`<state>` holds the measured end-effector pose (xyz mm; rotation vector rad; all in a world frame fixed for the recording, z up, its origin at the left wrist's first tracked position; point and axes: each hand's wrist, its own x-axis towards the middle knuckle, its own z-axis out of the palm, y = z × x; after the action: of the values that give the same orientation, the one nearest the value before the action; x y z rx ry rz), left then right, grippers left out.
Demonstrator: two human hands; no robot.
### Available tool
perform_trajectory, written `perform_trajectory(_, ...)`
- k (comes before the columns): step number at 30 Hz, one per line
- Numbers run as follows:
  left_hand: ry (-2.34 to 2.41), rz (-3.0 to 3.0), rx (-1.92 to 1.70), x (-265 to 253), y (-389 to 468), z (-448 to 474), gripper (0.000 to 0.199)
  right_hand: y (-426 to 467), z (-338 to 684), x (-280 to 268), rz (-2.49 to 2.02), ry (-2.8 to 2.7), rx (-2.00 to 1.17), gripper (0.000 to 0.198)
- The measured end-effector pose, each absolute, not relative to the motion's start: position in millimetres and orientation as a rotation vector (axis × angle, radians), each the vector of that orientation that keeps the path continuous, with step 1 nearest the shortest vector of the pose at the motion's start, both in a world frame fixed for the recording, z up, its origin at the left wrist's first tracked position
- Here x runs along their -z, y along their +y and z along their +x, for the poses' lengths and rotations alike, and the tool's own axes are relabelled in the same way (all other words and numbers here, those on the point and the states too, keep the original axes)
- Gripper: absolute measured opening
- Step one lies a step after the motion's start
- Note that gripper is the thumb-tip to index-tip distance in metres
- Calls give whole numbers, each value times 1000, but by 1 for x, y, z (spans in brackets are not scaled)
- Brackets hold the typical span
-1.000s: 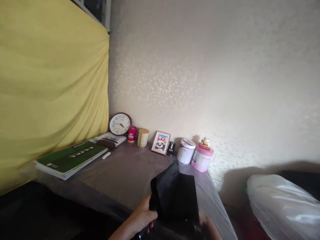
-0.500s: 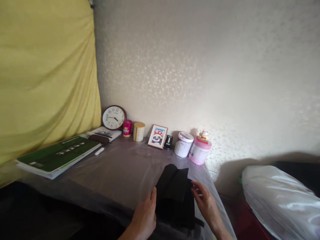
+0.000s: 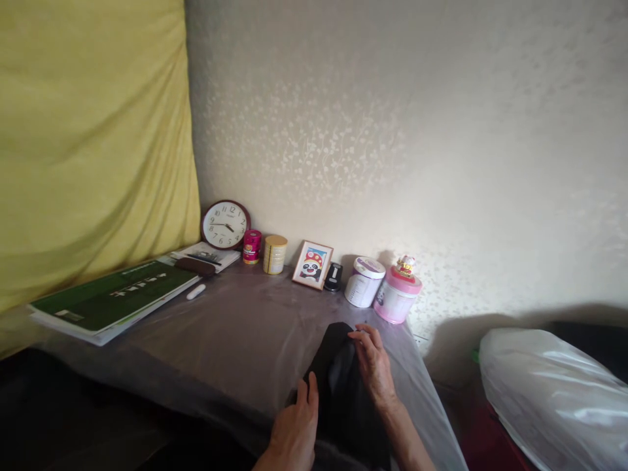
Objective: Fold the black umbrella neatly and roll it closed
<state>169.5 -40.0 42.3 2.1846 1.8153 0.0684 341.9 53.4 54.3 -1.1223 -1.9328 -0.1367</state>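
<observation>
A black piece of folded fabric (image 3: 338, 386) lies on the near right part of the table; its exact kind is not clear. My left hand (image 3: 295, 418) is at its left edge, the fingers closed on the cloth with the thumb side up. At the top right, my right hand (image 3: 375, 363) pinches the upper edge between thumb and fingertips. Between the hands, a flap of the fabric appears lifted and slightly smeared. The lower part of the cloth fades into shadow near the table's front edge.
Along the wall stand a clock (image 3: 226, 225), a pink can (image 3: 252, 246), a yellow tin (image 3: 275, 255), a panda picture frame (image 3: 313, 265), a black stapler-like object (image 3: 333, 277) and two tubs (image 3: 364, 282). A green book (image 3: 118, 294) lies left; a plastic-covered bundle (image 3: 554, 386) sits right.
My right hand has moved up and left, from the fabric's right side to its upper edge. A pointed top layer has folded out of sight. My left hand has shifted slightly.
</observation>
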Motion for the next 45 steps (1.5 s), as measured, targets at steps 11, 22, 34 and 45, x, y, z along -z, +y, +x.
perform_trajectory(11,2036,2373,-60,-3,-37,190,61,81,296,-24,-1244,-2229,126,28)
perform_trajectory(22,1709,2413,-374,-26,-27,158,56,86,296,-18,-1208,-2285,63,18)
perform_trajectory(34,1674,2463,-208,32,-12,183,88,100,308,-20,-1199,-2350,114,27)
perform_trajectory(45,1667,2475,-375,43,-15,180,84,76,319,-26,-1033,-2337,-21,30)
